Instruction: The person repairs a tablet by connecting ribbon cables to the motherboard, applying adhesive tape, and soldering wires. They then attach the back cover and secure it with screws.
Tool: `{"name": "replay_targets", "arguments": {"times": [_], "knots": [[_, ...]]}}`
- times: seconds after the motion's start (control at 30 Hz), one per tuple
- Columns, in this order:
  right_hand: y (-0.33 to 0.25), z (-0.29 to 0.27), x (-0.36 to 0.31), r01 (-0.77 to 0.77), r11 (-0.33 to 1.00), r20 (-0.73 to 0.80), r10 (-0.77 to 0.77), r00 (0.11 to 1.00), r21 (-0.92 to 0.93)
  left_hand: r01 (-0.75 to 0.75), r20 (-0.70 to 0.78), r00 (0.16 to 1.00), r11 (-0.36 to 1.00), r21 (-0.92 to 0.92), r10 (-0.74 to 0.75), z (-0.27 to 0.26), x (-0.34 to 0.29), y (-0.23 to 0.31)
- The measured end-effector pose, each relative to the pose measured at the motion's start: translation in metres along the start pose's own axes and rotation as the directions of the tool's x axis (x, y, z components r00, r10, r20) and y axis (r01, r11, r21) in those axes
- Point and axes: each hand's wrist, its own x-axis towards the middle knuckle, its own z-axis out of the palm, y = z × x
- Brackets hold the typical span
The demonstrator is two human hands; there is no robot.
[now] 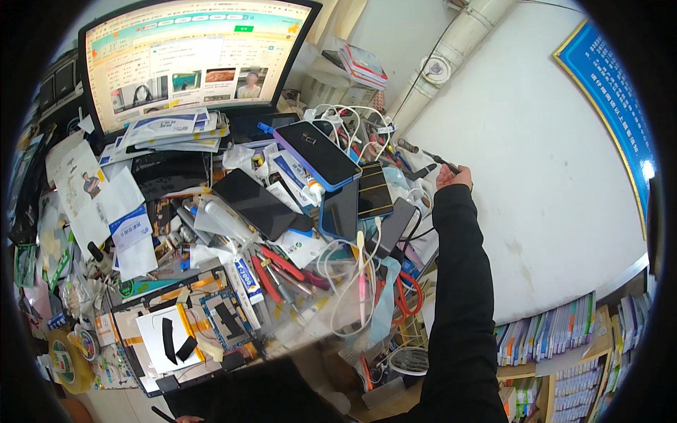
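My right arm, in a black sleeve, reaches to the far right of the bench. My right hand [453, 178] is closed around a slim black-handled tool [443, 165], which points up and left; its exact kind is too small to tell. At the lower edge only a bit of my left hand [189, 419] shows, by a thin dark stick-like tool [163, 414] that it seems to grip. Just above it lies an opened tablet [151, 377] with its inside bared: a blue circuit board [227, 319], orange flex cables and a white panel with black tape strips [169, 342].
A lit monitor [190, 56] stands at the back left. Phones [319, 154], red-handled pliers [266, 278], a glue box [247, 282], white cables [328, 264] and papers [134, 240] crowd the bench. A white wall [536, 183] and a shelf of boxed items [550, 335] are at right.
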Motion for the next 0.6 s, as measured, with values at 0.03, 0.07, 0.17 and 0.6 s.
{"name": "replay_targets", "arguments": {"times": [0.03,0.07,0.17,0.6], "knots": [[0.003,0.003,0.003,-0.033,0.999,-0.008,0.034,0.999,0.028,0.003,-0.020,1.000,1.000,0.001,-0.003,0.002,0.000,0.001],[0.005,0.007,0.007,-0.040,0.998,-0.016,0.041,0.999,0.049,0.005,-0.041,0.999,1.000,0.001,-0.005,0.003,0.001,0.001],[0.015,0.015,0.011,-0.051,0.995,-0.043,0.055,0.998,0.086,-0.028,-0.043,0.999,0.998,0.063,0.030,0.005,0.003,0.001],[0.016,0.028,0.001,-0.218,0.949,0.671,0.315,0.671,-0.227,0.326,0.003,0.945,0.944,-0.053,-0.326,0.017,0.001,0.005]]}}
